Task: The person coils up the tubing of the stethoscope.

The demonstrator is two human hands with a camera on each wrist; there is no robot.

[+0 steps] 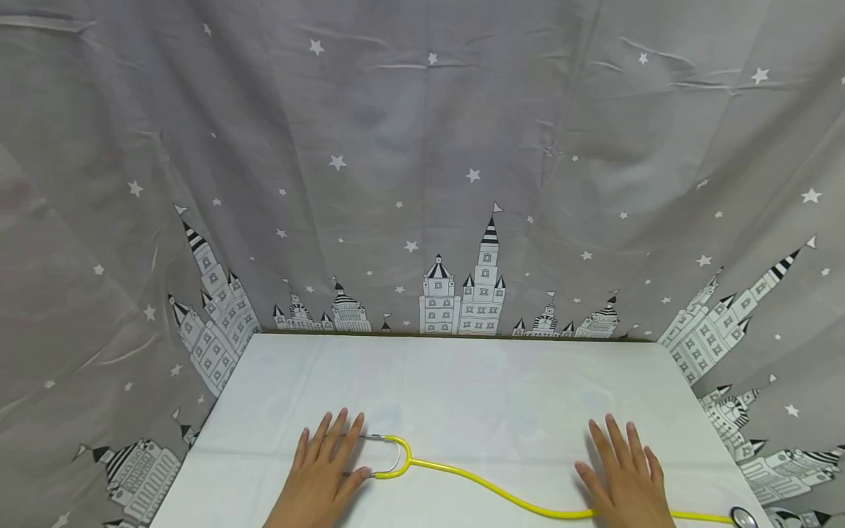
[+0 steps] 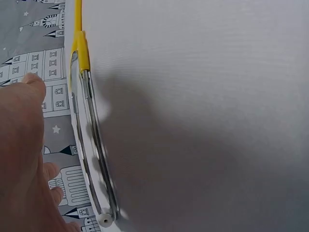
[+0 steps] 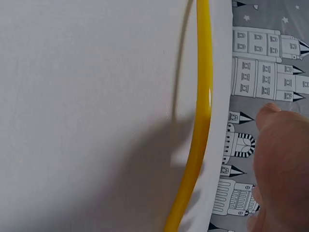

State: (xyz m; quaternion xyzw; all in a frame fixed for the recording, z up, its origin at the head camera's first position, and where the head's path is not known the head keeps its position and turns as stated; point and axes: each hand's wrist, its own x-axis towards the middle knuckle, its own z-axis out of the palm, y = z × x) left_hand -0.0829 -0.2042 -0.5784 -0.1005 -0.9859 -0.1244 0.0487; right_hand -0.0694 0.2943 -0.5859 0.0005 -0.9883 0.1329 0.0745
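Note:
A stethoscope (image 1: 491,485) with yellow tubing lies stretched across the white table, its metal ear tubes at the left and its round chest piece (image 1: 743,518) at the right edge. Over the ear tubes is my left hand (image 1: 320,469), fingers straight and spread, hiding part of them. My right hand (image 1: 623,477) is spread flat above the tubing near the chest piece and covers a stretch of it. In the left wrist view the metal ear tubes (image 2: 99,154) end in a pale ear tip, apart from the hand. Yellow tubing (image 3: 203,72) runs beside my hand in the right wrist view.
The white table (image 1: 462,396) reaches back to a grey curtain (image 1: 422,132) printed with stars and castles. This curtain also hangs along the left and right sides of the table.

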